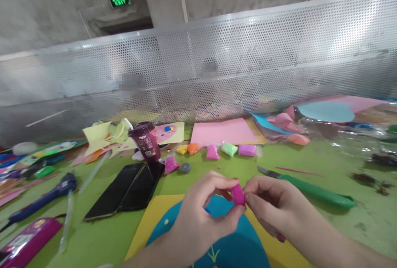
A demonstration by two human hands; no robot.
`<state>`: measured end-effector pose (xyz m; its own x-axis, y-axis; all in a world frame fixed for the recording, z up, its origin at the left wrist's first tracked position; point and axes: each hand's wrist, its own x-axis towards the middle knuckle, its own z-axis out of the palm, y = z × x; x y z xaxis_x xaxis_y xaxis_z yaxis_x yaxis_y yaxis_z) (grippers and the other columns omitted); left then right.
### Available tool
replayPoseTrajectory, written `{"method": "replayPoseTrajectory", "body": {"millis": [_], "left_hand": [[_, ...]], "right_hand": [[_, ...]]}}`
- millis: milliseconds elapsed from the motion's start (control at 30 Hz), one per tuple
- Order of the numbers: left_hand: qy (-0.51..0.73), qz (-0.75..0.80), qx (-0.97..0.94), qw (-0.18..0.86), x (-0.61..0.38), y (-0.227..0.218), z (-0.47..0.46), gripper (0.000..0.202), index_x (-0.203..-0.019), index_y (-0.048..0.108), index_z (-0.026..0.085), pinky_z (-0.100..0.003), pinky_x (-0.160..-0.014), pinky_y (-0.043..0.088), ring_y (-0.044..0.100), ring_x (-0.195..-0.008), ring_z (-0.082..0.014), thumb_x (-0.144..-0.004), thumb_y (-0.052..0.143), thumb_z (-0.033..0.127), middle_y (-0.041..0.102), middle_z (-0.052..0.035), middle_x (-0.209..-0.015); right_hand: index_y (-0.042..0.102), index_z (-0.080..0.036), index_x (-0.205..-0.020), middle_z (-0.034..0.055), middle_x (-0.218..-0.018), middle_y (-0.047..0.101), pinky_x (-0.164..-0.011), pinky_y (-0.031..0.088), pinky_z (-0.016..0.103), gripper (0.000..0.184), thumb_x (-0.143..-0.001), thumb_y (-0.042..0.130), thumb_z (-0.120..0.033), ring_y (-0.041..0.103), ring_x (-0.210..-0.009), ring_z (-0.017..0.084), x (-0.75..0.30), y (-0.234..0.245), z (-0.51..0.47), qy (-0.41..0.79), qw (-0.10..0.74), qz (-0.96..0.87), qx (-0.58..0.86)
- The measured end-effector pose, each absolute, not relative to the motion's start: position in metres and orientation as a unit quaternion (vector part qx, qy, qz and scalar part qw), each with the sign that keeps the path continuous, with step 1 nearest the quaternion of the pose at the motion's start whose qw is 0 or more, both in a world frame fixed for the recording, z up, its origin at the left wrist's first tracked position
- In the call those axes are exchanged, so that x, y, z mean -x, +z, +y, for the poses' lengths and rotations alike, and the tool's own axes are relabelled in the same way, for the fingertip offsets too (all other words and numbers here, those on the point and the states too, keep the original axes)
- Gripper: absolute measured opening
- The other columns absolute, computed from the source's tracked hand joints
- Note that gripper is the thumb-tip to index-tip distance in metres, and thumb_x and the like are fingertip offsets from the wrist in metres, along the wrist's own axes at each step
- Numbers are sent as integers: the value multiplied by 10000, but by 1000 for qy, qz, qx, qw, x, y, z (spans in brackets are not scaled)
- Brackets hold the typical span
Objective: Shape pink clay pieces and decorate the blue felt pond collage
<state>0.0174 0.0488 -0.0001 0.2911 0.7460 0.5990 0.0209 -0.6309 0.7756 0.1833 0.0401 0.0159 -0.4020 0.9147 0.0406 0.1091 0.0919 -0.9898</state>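
Note:
My left hand (201, 214) and my right hand (273, 204) meet over the table, and both pinch a small lump of magenta clay (237, 194) between their fingertips. Below them lies a blue paper shape (229, 247) on a yellow sheet (151, 222). A tiny blue bit shows at my left fingers. Behind the hands, small bags of clay lie in a row: yellow (182, 149), orange (194, 148), pink (212, 152), green (229, 149) and purple (247, 150).
Two dark phones (127, 191) lie to the left on the green table (102, 239), with a dark purple cup (145, 142) behind them. A green-handled knife (313, 191) lies at right. Pink paper (221, 131), scraps and pens crowd the back and left. A perforated metal screen (217, 65) closes the far edge.

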Motion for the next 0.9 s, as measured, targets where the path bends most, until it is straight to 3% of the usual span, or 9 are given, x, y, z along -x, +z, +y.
{"method": "replayPoseTrajectory", "body": {"millis": [333, 600, 733, 900], "left_hand": [[531, 283, -764, 234, -17, 3, 48, 310, -933, 605, 165, -204, -663, 500, 590, -725, -102, -661, 628, 17, 594, -10, -844], [504, 284, -807, 117, -14, -1, 50, 306, -898, 589, 154, -184, -742, 486, 612, -813, -112, -638, 639, 0, 621, -24, -856], [519, 269, -805, 101, -15, 3, 49, 306, -898, 588, 153, -171, -701, 494, 618, -766, -105, -631, 643, 15, 614, -18, -821], [534, 286, -785, 132, -14, 0, 49, 274, -883, 571, 162, -211, -713, 490, 610, -799, -124, -648, 651, 46, 601, -23, -841]], "right_hand": [[528, -186, -731, -34, -605, 455, -376, 296, 165, 193, -828, 492, -349, 317, -463, 77, -188, 20, 41, 469, 351, -705, 399], [469, -179, -625, -57, -539, 378, -435, 247, 198, 122, -710, 452, -93, 314, -482, 83, -188, 16, 45, 204, 366, -820, 390], [481, -181, -651, -59, -556, 388, -436, 262, 183, 114, -744, 454, -122, 322, -498, 82, -189, 15, 44, 307, 349, -788, 403], [479, -192, -674, -86, -492, 290, -348, 257, 146, 171, -809, 478, -296, 248, -416, 67, -190, 20, 45, 465, 340, -696, 429]]}}
